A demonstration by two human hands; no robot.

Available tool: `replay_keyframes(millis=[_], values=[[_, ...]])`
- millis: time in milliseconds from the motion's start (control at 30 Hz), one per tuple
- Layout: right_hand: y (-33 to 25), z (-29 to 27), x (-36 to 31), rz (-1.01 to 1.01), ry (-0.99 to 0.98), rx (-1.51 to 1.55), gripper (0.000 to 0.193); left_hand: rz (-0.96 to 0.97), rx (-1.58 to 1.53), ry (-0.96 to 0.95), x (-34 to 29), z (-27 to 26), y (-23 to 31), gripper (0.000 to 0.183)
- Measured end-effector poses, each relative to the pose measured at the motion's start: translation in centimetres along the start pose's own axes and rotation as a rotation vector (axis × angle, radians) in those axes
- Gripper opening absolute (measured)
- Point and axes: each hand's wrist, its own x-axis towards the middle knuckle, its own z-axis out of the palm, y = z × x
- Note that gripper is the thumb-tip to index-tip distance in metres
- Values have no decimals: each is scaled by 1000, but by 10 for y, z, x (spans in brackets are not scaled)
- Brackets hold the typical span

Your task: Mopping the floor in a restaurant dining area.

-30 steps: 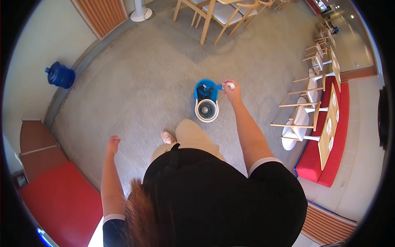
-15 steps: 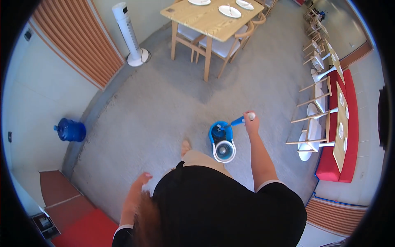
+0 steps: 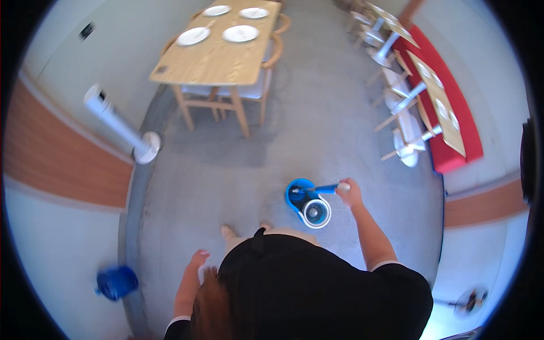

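The right hand (image 3: 349, 192) is curled round the white upper end of a blue mop handle (image 3: 326, 189), fingers closed on it, just to the right of the mop bucket (image 3: 289, 202). From there the handle slants into the bucket's blue end; the mop head is too small to make out. The white-rimmed spin basket (image 3: 329, 215) sits at the bucket's near end. Well left of the bucket hangs the left hand (image 3: 200, 258), beside the person's body; I cannot tell whether its fingers are spread or pressed together. Beyond the bucket, to its left, stands a wooden dining table (image 3: 226, 69) set with white plates (image 3: 240, 33).
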Motion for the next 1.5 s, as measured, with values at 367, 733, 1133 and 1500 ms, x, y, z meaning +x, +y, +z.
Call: replay_keyframes(millis=[367,733,1133,1500], values=[[37,24,-208,787,-140,188,50,262,354,-108,107,-86,168,31],[92,22,-184,641,-517,-259,53,1125,1109,-676,54,247,345,69],[71,-22,-155,519,-797,-163,66,1299,1232,-1182,14,434,332,46],[38,14,-124,220,-879,-189,71,1197,1116,-767,17,358,317,22]])
